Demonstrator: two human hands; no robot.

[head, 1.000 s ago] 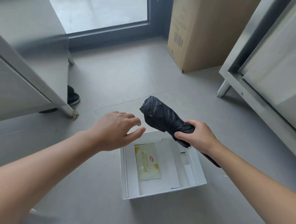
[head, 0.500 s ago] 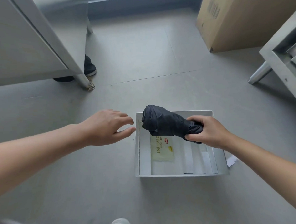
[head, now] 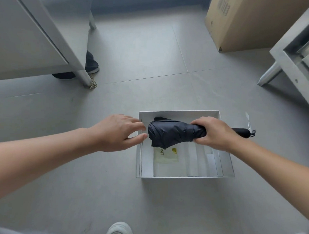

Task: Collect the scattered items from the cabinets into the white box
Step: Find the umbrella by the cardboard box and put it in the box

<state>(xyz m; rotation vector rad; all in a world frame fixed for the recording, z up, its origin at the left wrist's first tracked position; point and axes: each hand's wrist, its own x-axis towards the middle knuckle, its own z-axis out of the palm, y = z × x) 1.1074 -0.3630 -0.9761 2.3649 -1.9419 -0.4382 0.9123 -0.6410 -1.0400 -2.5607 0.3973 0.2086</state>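
A white box [head: 181, 113] sits open on the grey floor. My right hand [head: 215, 133] grips a folded black umbrella [head: 171, 133] and holds it lying across the back of the box, its handle sticking out past the right wall. My left hand [head: 118, 132] hovers at the box's left wall with fingers relaxed, the fingertips close to the umbrella's end; I cannot tell whether they touch it. A pale yellow packet [head: 166, 155] lies flat inside the box, partly under the umbrella.
A grey metal cabinet [head: 24, 37] stands at the back left, with a person's dark shoe [head: 91, 64] behind its leg. Another cabinet [head: 291, 57] is at the right, a cardboard carton [head: 257, 17] at the back right. My white shoe [head: 119, 231] shows at the bottom.
My right hand has lowered the umbrella from above the box to lie level across its back part. My left hand followed, staying at the box's left side. The view tilted downward.
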